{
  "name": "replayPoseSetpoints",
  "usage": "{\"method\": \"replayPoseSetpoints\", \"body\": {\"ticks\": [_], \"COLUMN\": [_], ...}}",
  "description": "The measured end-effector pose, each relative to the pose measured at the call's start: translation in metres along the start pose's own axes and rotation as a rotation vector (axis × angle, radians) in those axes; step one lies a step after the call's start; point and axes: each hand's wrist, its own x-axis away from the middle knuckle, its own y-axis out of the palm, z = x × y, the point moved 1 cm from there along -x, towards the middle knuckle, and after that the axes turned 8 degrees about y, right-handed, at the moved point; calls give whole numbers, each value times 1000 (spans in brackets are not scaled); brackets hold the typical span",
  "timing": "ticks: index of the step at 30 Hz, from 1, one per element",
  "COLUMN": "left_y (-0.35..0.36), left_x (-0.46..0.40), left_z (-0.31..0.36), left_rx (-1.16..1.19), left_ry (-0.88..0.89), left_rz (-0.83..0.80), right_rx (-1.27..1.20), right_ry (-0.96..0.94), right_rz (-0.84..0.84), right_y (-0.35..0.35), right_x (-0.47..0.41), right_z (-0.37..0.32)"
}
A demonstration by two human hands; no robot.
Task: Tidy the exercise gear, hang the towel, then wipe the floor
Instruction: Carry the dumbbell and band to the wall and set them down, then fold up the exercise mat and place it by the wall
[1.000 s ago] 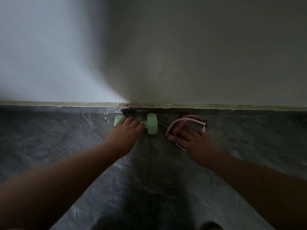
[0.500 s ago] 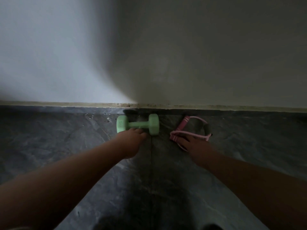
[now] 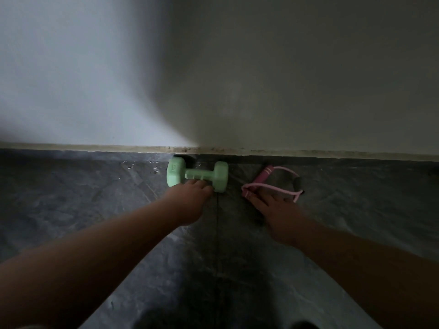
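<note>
Dumbbell [image 3: 197,175] lies parallel to wall, touching your open left hand [image 3: 190,203]; your right hand [image 3: 275,210], open, fingertips on pink band [image 3: 273,186].

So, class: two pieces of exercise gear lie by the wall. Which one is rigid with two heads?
The green dumbbell, at the left hand. The pink resistance band by the right hand is a looped cord.
</note>
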Motion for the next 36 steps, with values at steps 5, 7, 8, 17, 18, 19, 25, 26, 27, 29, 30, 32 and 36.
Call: {"method": "replayPoseSetpoints", "body": {"ticks": [5, 7, 8, 17, 18, 19, 25, 26, 27, 29, 30, 32, 36], "left_y": [-3, -5, -7, -65, -76, -89, -198, -223, -248, -303, -330, -383, -472], "left_x": [1, 3, 4, 79, 95, 112, 230, 255, 281, 338, 368, 427, 538], "left_z": [2, 3, 3, 40, 48, 56, 76, 78, 79, 81, 82, 86, 92], "left_rx": [1, 11, 16, 315, 327, 332, 446, 475, 495, 504, 512, 533, 498], "left_ry": [-3, -3, -5, -153, -163, -167, -280, -301, -324, -370, -388, -415, -457], "left_rz": [-12, -14, -15, -80, -92, -93, -32, 2, 29, 92, 125, 200, 404], "right_rx": [41, 85, 111, -323, -343, -346, -381, -413, -432, -430, -432, -432, -426], "right_ry": [-32, 3, -14, 124, 146, 163, 183, 163, 144, 101, 85, 39, -85], "right_rz": [141, 78, 72, -26, -39, -42, 12, 36, 53, 103, 138, 227, 330], "right_y": [-7, -8, -5, -79, -92, -107, -253, -284, -319, -390, -425, -494, -618], "right_x": [5, -3, -6, 55, 68, 82, 184, 202, 221, 258, 276, 312, 382], "right_z": [4, 9, 9, -28, -31, -34, -69, -79, -92, -118, -132, -163, -228]}}
